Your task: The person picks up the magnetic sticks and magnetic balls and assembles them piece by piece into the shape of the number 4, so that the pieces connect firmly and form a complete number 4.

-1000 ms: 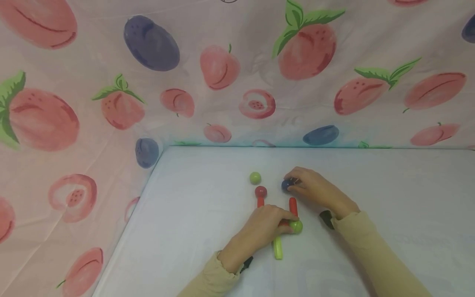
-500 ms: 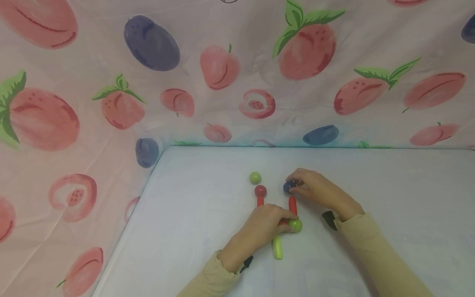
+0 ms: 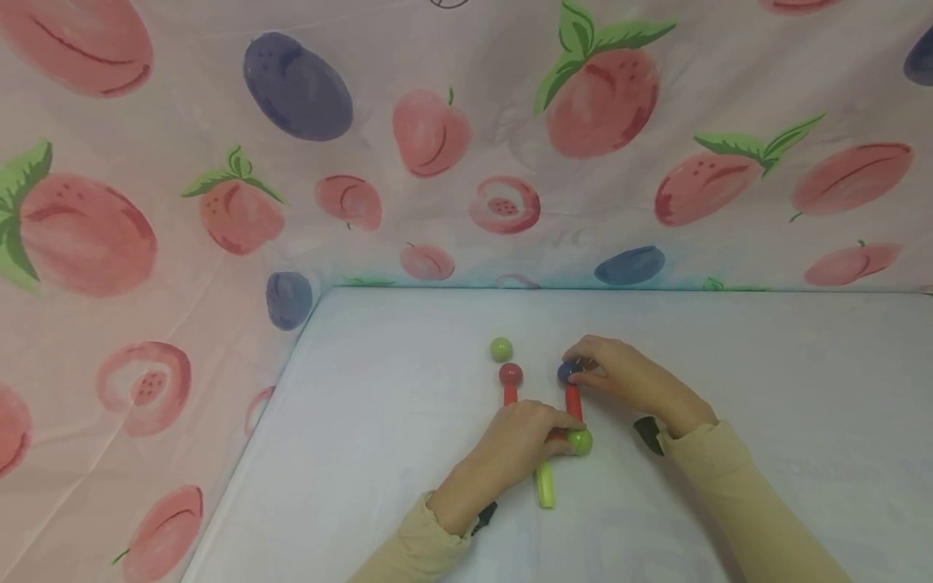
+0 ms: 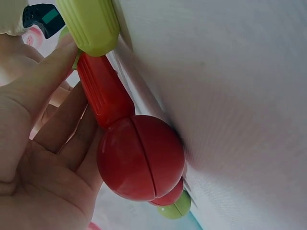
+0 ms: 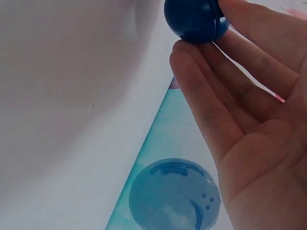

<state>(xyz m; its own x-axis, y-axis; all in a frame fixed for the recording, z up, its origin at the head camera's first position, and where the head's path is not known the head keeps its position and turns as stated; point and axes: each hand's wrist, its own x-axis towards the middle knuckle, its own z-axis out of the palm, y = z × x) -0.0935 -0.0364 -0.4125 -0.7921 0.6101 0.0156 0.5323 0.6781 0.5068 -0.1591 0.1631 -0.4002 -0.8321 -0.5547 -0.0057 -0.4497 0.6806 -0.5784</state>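
My left hand (image 3: 510, 445) pinches a green ball (image 3: 581, 442) between thumb and forefinger. A red rod (image 4: 105, 91) runs from that joint to a large red ball (image 4: 141, 158) near the palm, which the hand hides in the head view. The right hand (image 3: 623, 376) pinches a blue ball (image 3: 566, 373) at the upper end of another red rod (image 3: 573, 403); whether the two are joined cannot be told. A yellow-green rod (image 3: 545, 487) points toward the wearer. On the left, a red ball (image 3: 511, 375) tops one more red rod (image 3: 510, 395), partly covered by my left hand.
One loose green ball (image 3: 500, 350) lies on the white tabletop (image 3: 394, 389) beyond the red ball. Fruit-printed cloth (image 3: 503, 121) rises behind the table and along its left side.
My right hand has brought the blue ball slightly nearer, closing the gap to the upper end of the right red rod. The left hand has stayed on the green ball almost without moving.
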